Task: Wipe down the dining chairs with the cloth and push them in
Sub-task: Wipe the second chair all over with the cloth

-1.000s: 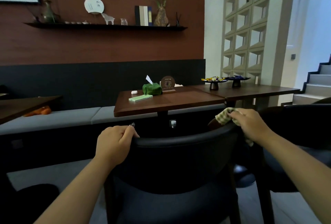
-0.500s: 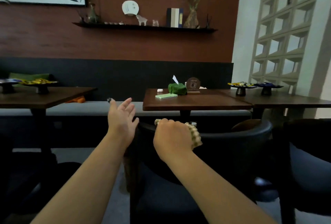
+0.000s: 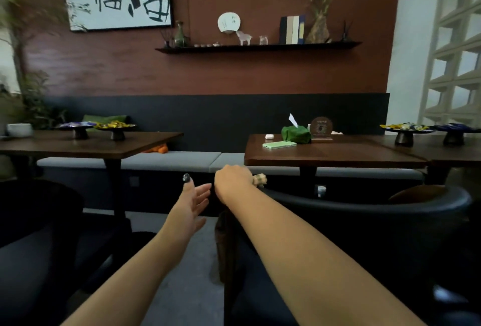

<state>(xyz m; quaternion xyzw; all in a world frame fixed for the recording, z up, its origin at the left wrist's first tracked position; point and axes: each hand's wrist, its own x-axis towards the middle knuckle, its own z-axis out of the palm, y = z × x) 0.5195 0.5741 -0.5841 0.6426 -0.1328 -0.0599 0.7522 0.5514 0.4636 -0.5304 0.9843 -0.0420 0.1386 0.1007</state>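
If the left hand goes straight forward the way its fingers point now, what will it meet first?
Probably the right hand, which grips the cloth at the chair back's left end. The left hand is open, with fingers pointing up and right toward it. Depth is unclear, so it might pass in front.

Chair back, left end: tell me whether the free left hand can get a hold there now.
Probably yes. The left hand hangs open beside the chair back, nothing between, though the right hand with the cloth sits at that end.

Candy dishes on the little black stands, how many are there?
4: two on the left table, two on the far right table. More may be out of view.
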